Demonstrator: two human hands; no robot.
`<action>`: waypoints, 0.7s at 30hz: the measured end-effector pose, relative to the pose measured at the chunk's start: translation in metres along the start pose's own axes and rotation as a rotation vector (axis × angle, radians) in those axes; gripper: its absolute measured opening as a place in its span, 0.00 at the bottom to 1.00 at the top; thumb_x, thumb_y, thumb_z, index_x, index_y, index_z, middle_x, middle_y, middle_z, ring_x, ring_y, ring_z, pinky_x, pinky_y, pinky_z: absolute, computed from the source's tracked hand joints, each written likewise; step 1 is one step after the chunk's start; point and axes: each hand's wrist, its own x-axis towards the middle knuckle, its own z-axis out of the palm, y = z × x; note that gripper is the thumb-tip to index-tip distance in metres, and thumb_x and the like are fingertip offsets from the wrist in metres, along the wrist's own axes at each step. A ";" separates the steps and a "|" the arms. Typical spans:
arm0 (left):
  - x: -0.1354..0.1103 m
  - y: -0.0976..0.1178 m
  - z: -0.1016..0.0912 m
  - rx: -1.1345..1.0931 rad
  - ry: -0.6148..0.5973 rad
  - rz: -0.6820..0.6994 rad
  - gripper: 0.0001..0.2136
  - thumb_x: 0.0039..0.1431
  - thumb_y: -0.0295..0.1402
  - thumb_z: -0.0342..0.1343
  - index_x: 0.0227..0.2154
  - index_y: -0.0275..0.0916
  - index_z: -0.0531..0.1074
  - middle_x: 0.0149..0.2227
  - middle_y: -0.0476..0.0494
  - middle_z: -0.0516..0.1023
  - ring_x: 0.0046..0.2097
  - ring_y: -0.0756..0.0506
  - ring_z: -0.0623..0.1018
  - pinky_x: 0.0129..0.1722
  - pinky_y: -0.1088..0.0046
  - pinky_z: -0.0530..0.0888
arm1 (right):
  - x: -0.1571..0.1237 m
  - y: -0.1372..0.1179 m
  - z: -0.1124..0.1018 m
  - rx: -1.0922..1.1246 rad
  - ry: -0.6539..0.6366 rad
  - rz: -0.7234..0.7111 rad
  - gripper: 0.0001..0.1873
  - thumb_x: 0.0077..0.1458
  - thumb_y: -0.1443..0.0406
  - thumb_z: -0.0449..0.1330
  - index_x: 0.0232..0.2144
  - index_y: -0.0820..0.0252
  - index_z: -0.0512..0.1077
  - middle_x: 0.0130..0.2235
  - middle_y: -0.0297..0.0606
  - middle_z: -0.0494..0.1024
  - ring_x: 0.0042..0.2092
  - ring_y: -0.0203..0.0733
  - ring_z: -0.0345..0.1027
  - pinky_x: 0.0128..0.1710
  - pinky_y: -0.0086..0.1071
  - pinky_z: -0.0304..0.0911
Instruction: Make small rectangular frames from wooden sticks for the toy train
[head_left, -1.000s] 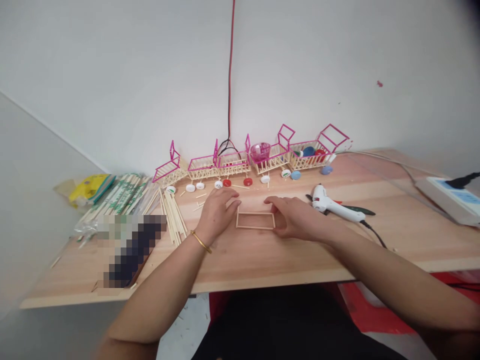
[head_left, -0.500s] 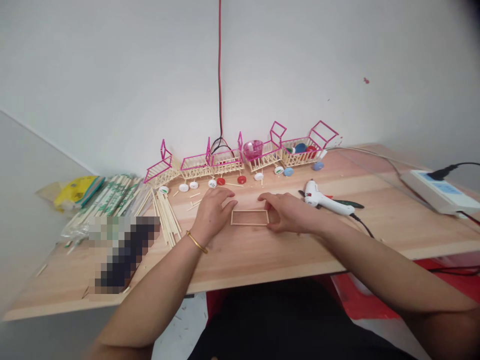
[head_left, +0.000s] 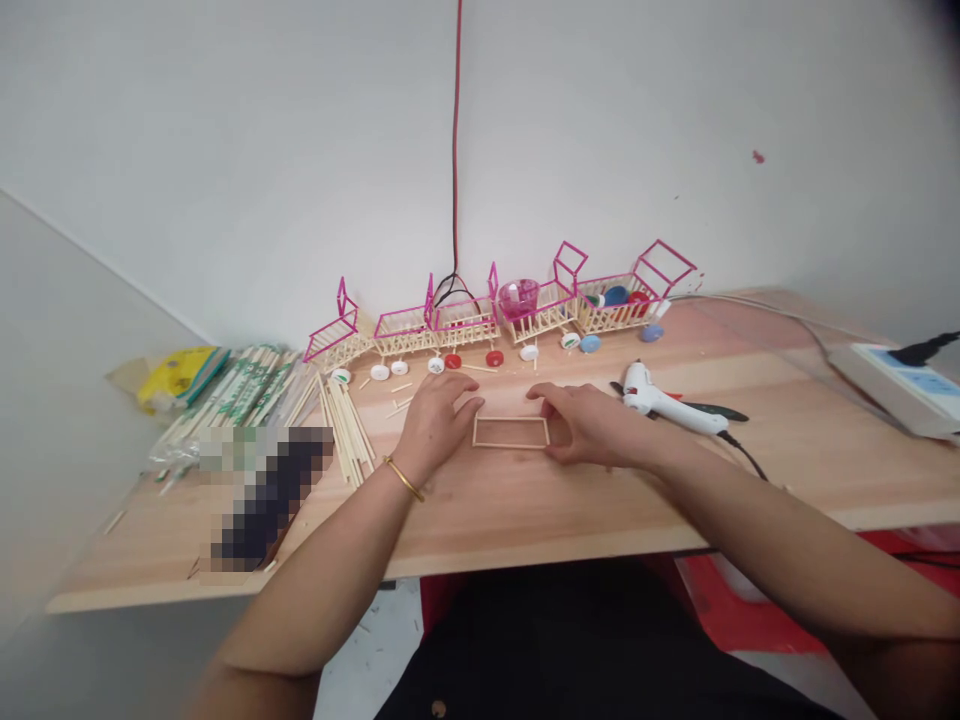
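A small rectangular frame of thin wooden sticks (head_left: 510, 446) lies flat on the wooden table (head_left: 525, 510). My left hand (head_left: 435, 425), with a gold bangle at the wrist, has its fingers closed on the frame's left end. My right hand (head_left: 589, 428) curls round the frame's right end, thumb and fingers pinching it. Both hands rest on the tabletop.
A white glue gun (head_left: 652, 400) lies just right of my right hand. Stick carts with pink frames (head_left: 465, 325) line the wall, bottle caps (head_left: 450, 362) before them. Loose sticks (head_left: 349, 430), wrapped chopsticks (head_left: 255, 390) and a yellow pack (head_left: 176, 372) lie left. A power strip (head_left: 900, 385) sits far right.
Only the view shifts a little with my head. Both hands stay at the ends of the stick frame, which has not moved on the table.
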 end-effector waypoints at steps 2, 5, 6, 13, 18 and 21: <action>0.000 0.000 0.000 -0.004 0.001 0.000 0.07 0.56 0.32 0.55 0.36 0.38 0.72 0.39 0.42 0.77 0.44 0.44 0.73 0.47 0.62 0.69 | 0.000 -0.001 -0.001 -0.001 0.000 -0.002 0.33 0.42 0.60 0.60 0.53 0.59 0.59 0.42 0.39 0.76 0.41 0.48 0.68 0.41 0.36 0.57; -0.001 0.000 0.001 -0.022 -0.010 0.029 0.08 0.56 0.33 0.55 0.38 0.38 0.72 0.40 0.42 0.76 0.45 0.44 0.72 0.48 0.61 0.69 | 0.001 -0.001 -0.001 -0.025 0.014 -0.013 0.33 0.42 0.61 0.60 0.52 0.59 0.59 0.42 0.40 0.76 0.41 0.48 0.68 0.42 0.37 0.57; -0.001 0.001 0.002 -0.032 -0.021 0.047 0.09 0.55 0.33 0.55 0.39 0.38 0.72 0.41 0.41 0.76 0.46 0.44 0.72 0.48 0.61 0.68 | 0.001 -0.001 0.000 -0.036 0.017 -0.014 0.33 0.42 0.61 0.60 0.52 0.60 0.59 0.42 0.41 0.76 0.41 0.49 0.68 0.43 0.38 0.56; -0.004 0.009 0.010 -0.055 -0.143 0.162 0.16 0.51 0.39 0.59 0.43 0.39 0.70 0.47 0.39 0.73 0.49 0.40 0.70 0.50 0.57 0.67 | 0.001 -0.001 0.000 -0.054 0.036 -0.028 0.33 0.42 0.61 0.60 0.53 0.59 0.59 0.41 0.40 0.76 0.41 0.49 0.68 0.42 0.38 0.56; -0.006 0.013 0.015 -0.029 -0.174 0.193 0.21 0.50 0.41 0.60 0.46 0.38 0.68 0.49 0.38 0.71 0.51 0.40 0.68 0.52 0.57 0.65 | 0.003 -0.005 -0.002 -0.117 0.078 -0.040 0.33 0.42 0.61 0.61 0.51 0.62 0.60 0.41 0.43 0.75 0.42 0.51 0.68 0.42 0.39 0.55; -0.005 0.015 0.020 -0.014 -0.187 0.188 0.25 0.48 0.43 0.61 0.49 0.39 0.66 0.49 0.38 0.71 0.51 0.39 0.68 0.53 0.55 0.64 | 0.005 -0.005 -0.002 -0.103 0.075 -0.051 0.32 0.42 0.61 0.60 0.51 0.62 0.60 0.40 0.43 0.76 0.41 0.50 0.68 0.42 0.38 0.55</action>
